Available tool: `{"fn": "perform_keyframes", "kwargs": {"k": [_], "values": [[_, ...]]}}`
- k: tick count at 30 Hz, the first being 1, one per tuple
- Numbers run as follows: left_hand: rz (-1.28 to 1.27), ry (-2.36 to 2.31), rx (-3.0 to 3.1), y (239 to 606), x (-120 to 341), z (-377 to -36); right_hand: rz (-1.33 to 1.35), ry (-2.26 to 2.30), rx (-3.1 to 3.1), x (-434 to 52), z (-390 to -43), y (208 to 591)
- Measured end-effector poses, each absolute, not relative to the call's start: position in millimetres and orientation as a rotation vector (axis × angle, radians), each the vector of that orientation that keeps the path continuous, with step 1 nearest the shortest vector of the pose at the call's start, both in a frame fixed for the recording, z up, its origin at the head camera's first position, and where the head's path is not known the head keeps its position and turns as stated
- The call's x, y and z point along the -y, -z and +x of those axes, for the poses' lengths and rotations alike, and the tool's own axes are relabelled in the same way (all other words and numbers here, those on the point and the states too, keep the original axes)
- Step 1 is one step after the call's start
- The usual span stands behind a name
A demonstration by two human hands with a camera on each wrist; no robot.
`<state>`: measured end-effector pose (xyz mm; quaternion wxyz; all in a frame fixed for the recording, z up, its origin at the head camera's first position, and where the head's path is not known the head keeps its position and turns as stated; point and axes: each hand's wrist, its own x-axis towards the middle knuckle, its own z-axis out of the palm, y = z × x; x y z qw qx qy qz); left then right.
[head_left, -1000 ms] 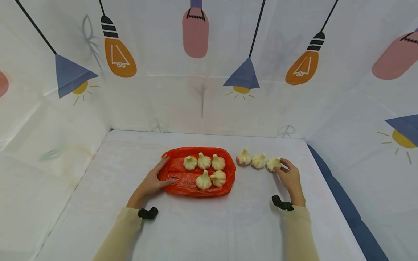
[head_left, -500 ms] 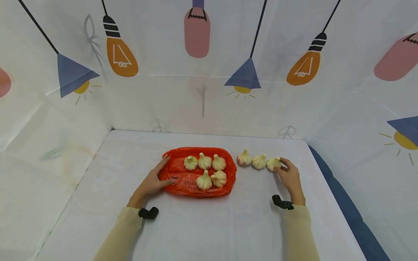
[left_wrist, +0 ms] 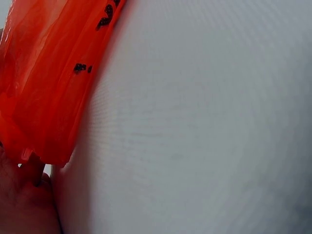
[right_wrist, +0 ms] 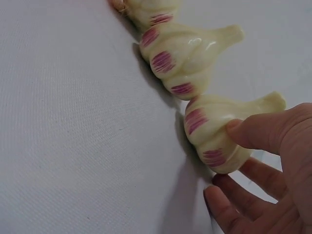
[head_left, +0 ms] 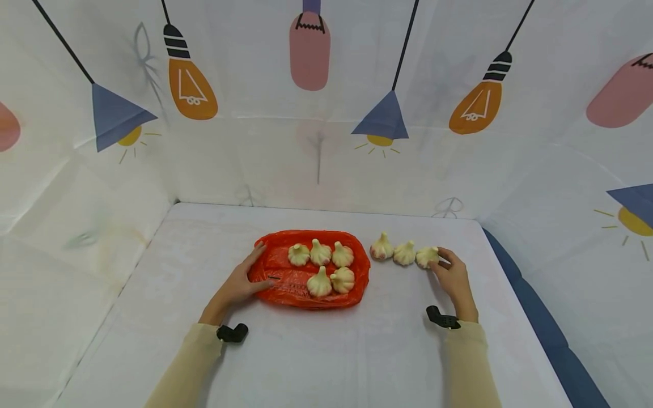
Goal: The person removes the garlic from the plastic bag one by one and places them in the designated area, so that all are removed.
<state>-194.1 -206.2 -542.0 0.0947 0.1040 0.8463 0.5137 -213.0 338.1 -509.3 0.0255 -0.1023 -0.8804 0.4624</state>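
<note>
**Hands hold position: one on the bag, one on the end garlic**

Compared with half a second and a second ago, nothing has shifted beyond a slight drift of the head camera. Both hands and every bulb sit where they were.

Right hand: thumb and fingers curled round the garlic bulb at the right end of a row of three on the table, pinching it. The wrist view shows the thumb on top of the bulb and fingers beneath, with the bulb lying on its side, just beside the middle bulb. The third bulb lies at the left end, near the bag.

Left hand: fingers straight and flat, pressing the left edge of the orange plastic bag. Five garlic bulbs rest on the bag.

Surface: white table, cloth-textured. Walls are a white backdrop printed with orange and pink bulbs and blue lamps. Small black camera mounts sit at both wrists.

Writing: black print on the bag, too blurred to read.
</note>
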Motion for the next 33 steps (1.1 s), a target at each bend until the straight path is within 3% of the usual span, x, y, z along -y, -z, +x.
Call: {"fn": "perform_keyframes", "kwargs": {"k": [19, 33], "values": [[0.357, -1.502, -2.543, 539, 205, -193, -0.147, -1.276, 2.719, -338, -204, 478], [0.429, -1.401, -2.669, 532, 200, -198, 0.008, -1.184, 2.716, -307, -198, 453]]}}
